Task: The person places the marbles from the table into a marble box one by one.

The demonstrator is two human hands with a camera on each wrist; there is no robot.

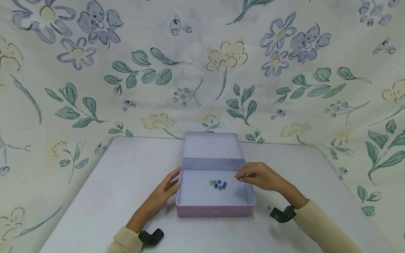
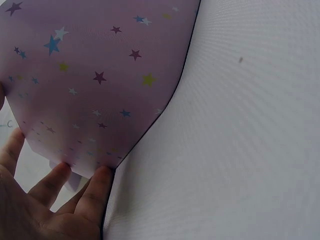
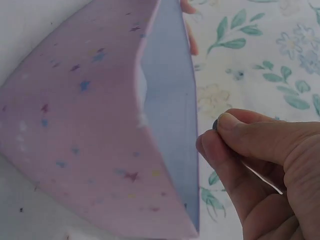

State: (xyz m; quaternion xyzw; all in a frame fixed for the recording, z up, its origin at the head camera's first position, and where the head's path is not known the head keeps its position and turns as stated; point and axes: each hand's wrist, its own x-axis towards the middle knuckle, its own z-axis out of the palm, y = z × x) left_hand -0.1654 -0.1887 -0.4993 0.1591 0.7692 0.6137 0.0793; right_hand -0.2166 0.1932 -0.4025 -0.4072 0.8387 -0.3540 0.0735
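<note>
A pink tin box (image 1: 216, 211) printed with small stars stands on the table with its pale lid (image 1: 212, 146) tilted back. Several glass marbles (image 1: 216, 186), green, blue and brownish, lie grouped on the box floor. My right hand (image 1: 261, 177) is over the box's right rim, pinching one small dark marble (image 3: 215, 124) between thumb and fingertips; most of that marble is hidden. At the left wall, my left hand (image 1: 162, 193) rests its spread fingers against the outside of the box, and the left wrist view shows the fingertips (image 2: 102, 175) touching the starred side.
A few bluish marbles (image 1: 269, 208) sit on the white table (image 1: 104, 196), just left of the black wrist camera (image 1: 283, 214) on my right arm. Another black camera (image 1: 151, 237) is on my left wrist. Behind the table hangs a floral cloth (image 1: 196, 42).
</note>
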